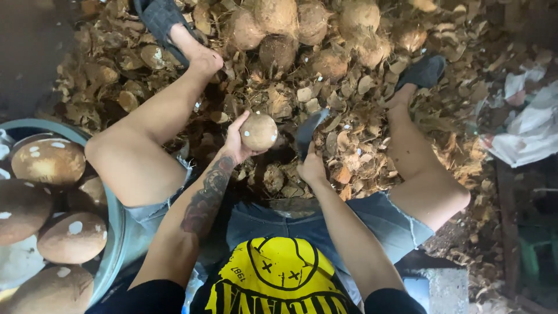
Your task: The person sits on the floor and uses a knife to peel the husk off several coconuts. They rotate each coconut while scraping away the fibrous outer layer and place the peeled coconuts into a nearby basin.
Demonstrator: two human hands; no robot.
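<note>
Left hand (235, 142) cupping peeled coconut (258, 131), right hand (311, 167) gripping blade (308, 131), tub (116, 232) holding peeled coconuts (49, 160)

One peeled coconut (258, 131) is in a hand and one dark blade (308, 132) is in the other. About six peeled coconuts (47, 160) lie in one grey tub (116, 232). About eight hairy coconuts (278, 51) lie in one heap. Two sandals (423, 72) are worn.
</note>
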